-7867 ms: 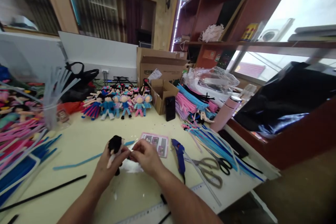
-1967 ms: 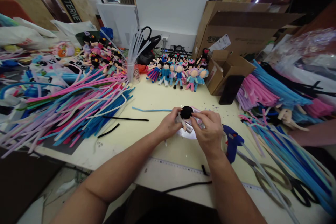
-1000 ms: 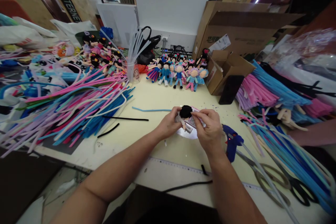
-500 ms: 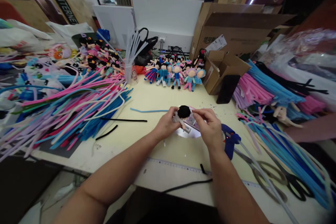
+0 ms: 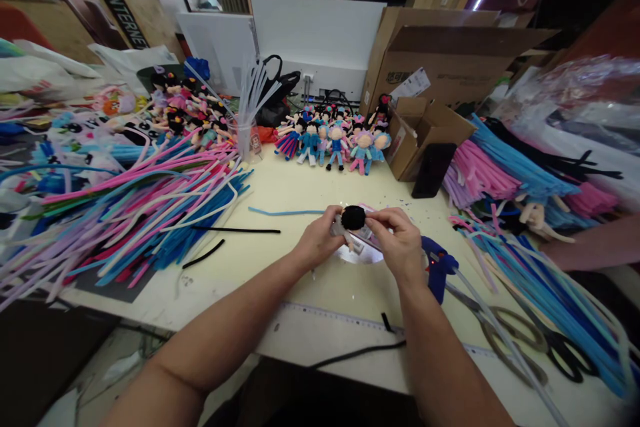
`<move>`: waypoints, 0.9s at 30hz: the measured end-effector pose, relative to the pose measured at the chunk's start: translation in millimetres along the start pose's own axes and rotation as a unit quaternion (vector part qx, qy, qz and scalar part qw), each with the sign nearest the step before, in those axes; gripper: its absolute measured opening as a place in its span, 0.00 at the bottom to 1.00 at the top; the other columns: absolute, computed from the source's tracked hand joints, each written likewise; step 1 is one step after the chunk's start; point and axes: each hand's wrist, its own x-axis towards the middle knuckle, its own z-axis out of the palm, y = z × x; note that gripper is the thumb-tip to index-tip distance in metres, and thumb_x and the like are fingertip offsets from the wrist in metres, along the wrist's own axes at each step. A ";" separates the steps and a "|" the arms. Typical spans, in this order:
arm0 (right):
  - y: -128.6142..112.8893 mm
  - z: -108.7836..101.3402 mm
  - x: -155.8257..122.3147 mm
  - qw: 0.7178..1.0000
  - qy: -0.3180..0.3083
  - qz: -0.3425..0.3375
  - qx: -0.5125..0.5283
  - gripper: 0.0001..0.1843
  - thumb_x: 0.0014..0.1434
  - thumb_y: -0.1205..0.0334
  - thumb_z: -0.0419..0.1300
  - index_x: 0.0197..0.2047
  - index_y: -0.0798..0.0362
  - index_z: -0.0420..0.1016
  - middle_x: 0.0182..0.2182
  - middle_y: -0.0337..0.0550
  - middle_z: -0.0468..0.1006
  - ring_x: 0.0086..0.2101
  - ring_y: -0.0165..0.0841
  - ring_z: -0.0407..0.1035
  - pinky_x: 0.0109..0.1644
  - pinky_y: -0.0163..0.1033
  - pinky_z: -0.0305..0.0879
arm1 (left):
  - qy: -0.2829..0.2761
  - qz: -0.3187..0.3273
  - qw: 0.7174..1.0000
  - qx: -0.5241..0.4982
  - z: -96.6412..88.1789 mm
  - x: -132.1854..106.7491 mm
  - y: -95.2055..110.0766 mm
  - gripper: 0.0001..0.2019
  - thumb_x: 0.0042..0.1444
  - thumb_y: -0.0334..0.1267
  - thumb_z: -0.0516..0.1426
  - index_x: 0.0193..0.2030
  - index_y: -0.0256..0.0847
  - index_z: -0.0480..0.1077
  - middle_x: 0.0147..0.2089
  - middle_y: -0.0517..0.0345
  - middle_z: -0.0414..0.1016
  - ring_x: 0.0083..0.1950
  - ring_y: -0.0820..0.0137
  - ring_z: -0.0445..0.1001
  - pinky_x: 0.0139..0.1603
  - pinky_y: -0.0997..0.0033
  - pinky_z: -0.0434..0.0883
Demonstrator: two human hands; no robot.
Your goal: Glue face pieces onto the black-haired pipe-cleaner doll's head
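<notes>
My left hand (image 5: 323,237) is closed around a small doll with black hair (image 5: 354,217), its pale body partly hidden by my fingers. At the right side of the doll's head, the thumb and fingertips of my right hand (image 5: 397,235) are pinched together against the hair. What lies between those fingertips is too small to make out. Below the doll a shiny, brightly lit patch with a white label (image 5: 357,246) shows on the table. A blue glue gun (image 5: 438,268) with a small red light rests beside my right wrist.
Bundles of fuzzy craft stems (image 5: 165,213) cover the left side; more stems (image 5: 555,300) lie at right. Finished dolls (image 5: 336,147) stand at the back near an open carton (image 5: 435,70) and a black phone (image 5: 434,171). Large scissors (image 5: 515,328) and a ruler (image 5: 340,317) lie near the front.
The doll's head has turned and tipped slightly to the right and down, meeting my right fingertips. Both hands have otherwise barely moved.
</notes>
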 end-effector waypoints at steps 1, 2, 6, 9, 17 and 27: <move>-0.4 -0.1 0.1 1.000 0.002 0.000 -0.001 0.03 0.51 0.63 0.64 0.28 0.51 0.78 0.29 0.40 0.74 0.32 0.33 0.68 0.37 0.40 0.65 | 0.002 0.001 1.000 -0.002 0.1 -0.3 0.1 0.23 0.46 0.32 0.60 0.50 0.45 0.61 0.40 0.62 0.72 0.38 0.69 0.70 0.38 0.72 0.64; -0.8 -0.1 0.3 1.000 0.003 0.000 -0.003 0.03 0.51 0.63 0.64 0.28 0.51 0.78 0.29 0.40 0.74 0.31 0.33 0.68 0.37 0.40 0.65 | 0.003 0.002 1.000 -0.004 0.3 -0.6 0.1 0.24 0.46 0.32 0.60 0.50 0.46 0.61 0.40 0.62 0.72 0.38 0.69 0.70 0.38 0.72 0.64; -0.4 0.5 0.7 1.000 0.005 -0.003 -0.005 0.03 0.51 0.63 0.63 0.27 0.51 0.77 0.28 0.40 0.74 0.31 0.33 0.68 0.37 0.40 0.65 | 0.004 0.008 1.000 -0.004 0.4 -0.8 0.0 0.24 0.45 0.31 0.59 0.51 0.46 0.61 0.41 0.62 0.72 0.40 0.68 0.71 0.40 0.71 0.65; 2.9 1.3 0.7 1.000 -0.002 0.005 0.007 0.03 0.52 0.63 0.63 0.27 0.51 0.77 0.29 0.40 0.74 0.32 0.33 0.68 0.37 0.39 0.65 | 0.011 0.000 1.000 0.015 -1.0 -0.1 0.8 0.24 0.45 0.32 0.59 0.51 0.46 0.62 0.41 0.61 0.72 0.40 0.67 0.70 0.40 0.71 0.65; 11.2 4.6 -0.2 0.998 -0.020 0.010 0.053 0.04 0.53 0.63 0.64 0.33 0.52 0.79 0.32 0.40 0.74 0.34 0.32 0.69 0.38 0.39 0.64 | 0.022 -0.012 0.999 0.046 -2.9 0.3 2.2 0.25 0.46 0.33 0.60 0.52 0.47 0.61 0.41 0.62 0.73 0.40 0.67 0.71 0.39 0.72 0.64; 7.3 -0.9 3.7 0.998 -0.010 0.032 0.056 0.09 0.57 0.57 0.60 0.35 0.51 0.79 0.35 0.43 0.77 0.39 0.35 0.70 0.45 0.42 0.65 | 0.042 0.005 0.987 0.155 -7.4 -3.0 3.4 0.26 0.49 0.29 0.58 0.55 0.49 0.62 0.50 0.57 0.74 0.46 0.63 0.74 0.46 0.67 0.67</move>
